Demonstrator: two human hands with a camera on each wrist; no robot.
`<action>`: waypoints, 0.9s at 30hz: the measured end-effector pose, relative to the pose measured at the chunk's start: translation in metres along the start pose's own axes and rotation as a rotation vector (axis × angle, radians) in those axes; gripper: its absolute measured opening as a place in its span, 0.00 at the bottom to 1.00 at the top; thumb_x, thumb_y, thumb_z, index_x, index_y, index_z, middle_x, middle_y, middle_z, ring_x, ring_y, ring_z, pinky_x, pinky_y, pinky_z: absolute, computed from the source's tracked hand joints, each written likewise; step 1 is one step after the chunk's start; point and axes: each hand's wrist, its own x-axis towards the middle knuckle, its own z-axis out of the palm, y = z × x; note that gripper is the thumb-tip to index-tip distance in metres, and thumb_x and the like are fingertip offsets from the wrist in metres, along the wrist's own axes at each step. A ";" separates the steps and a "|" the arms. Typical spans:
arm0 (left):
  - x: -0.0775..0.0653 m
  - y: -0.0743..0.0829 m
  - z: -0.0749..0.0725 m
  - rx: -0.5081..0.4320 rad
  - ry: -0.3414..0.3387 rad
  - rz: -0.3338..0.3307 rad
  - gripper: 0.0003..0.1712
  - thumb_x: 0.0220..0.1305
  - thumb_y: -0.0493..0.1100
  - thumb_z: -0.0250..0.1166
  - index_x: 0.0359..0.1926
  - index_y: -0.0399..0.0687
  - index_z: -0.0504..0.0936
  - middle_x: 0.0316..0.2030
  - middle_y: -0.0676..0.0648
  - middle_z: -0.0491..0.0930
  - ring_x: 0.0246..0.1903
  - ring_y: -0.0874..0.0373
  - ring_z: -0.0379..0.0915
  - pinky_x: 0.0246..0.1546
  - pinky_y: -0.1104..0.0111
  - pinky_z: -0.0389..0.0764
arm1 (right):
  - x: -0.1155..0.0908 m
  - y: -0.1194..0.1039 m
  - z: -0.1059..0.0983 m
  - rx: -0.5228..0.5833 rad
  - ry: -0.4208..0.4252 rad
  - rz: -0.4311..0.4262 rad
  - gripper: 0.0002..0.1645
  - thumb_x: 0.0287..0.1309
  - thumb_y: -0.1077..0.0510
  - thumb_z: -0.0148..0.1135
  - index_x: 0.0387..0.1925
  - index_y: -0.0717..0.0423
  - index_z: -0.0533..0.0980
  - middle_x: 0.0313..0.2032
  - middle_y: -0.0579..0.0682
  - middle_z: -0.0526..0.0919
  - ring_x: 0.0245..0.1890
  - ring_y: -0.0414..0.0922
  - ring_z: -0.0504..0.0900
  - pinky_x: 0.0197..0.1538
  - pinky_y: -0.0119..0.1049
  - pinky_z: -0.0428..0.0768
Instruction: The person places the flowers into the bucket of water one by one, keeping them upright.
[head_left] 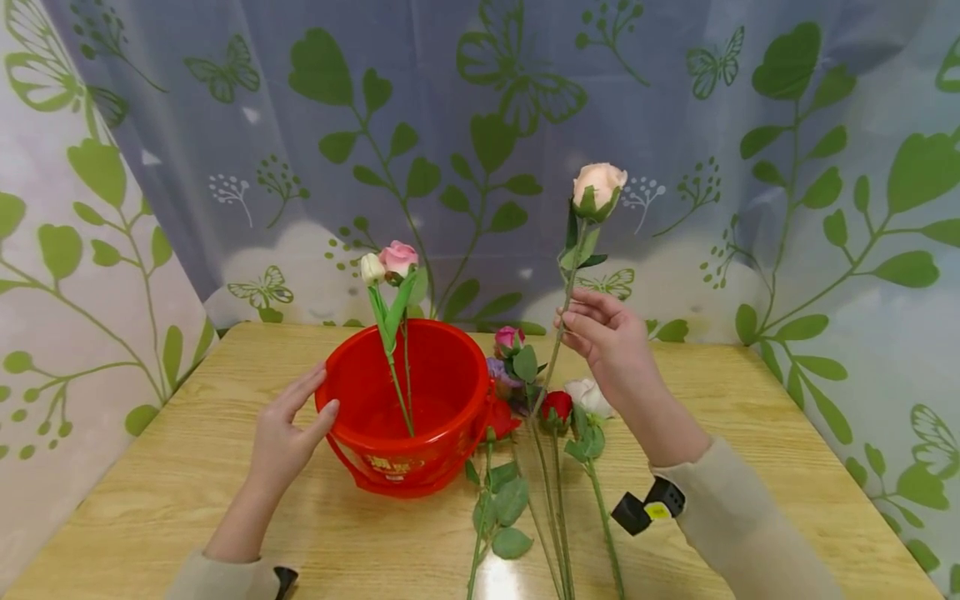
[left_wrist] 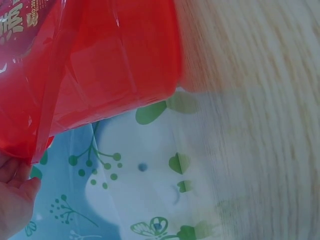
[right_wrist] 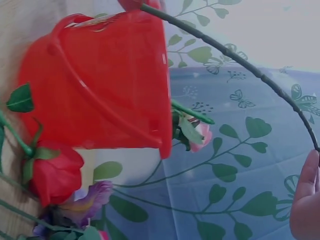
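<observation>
My left hand rests at the left rim of a red plastic bucket, fingers and thumb spread apart. Inside the bucket stand a white tulip and a pink rose, leaning on their stems. To the right, my right hand pinches the stem of a peach rose, which is raised with its bloom up. That stem runs down across the flowers lying on the table. In the right wrist view the stem curves from the fingers past the bucket's rim.
Right of the bucket lie a red rose, a white flower, a magenta rose, a purple flower and another red flower. Their stems point to the front of the wooden table. A patterned curtain hangs behind.
</observation>
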 end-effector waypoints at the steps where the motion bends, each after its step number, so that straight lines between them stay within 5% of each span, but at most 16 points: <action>1: 0.000 0.000 0.000 0.002 0.000 0.000 0.21 0.46 0.31 0.64 0.46 0.30 0.77 0.46 0.38 0.76 0.49 0.60 0.70 0.48 0.83 0.63 | 0.001 -0.001 0.001 0.008 0.005 0.000 0.12 0.55 0.71 0.52 0.42 0.59 0.69 0.31 0.50 0.76 0.31 0.40 0.78 0.35 0.27 0.76; 12: -0.001 0.000 -0.001 0.015 -0.006 -0.023 0.22 0.46 0.31 0.64 0.46 0.30 0.77 0.47 0.39 0.75 0.50 0.64 0.68 0.49 0.83 0.63 | 0.008 -0.004 0.019 0.074 0.046 -0.067 0.11 0.54 0.74 0.50 0.37 0.60 0.67 0.28 0.49 0.76 0.29 0.42 0.78 0.35 0.29 0.77; 27: -0.001 0.000 0.000 0.013 0.005 -0.001 0.21 0.46 0.31 0.64 0.46 0.30 0.77 0.47 0.38 0.75 0.49 0.62 0.69 0.48 0.83 0.63 | 0.014 0.009 0.037 -0.033 0.070 -0.080 0.11 0.54 0.74 0.51 0.36 0.58 0.66 0.28 0.48 0.75 0.30 0.41 0.79 0.37 0.32 0.78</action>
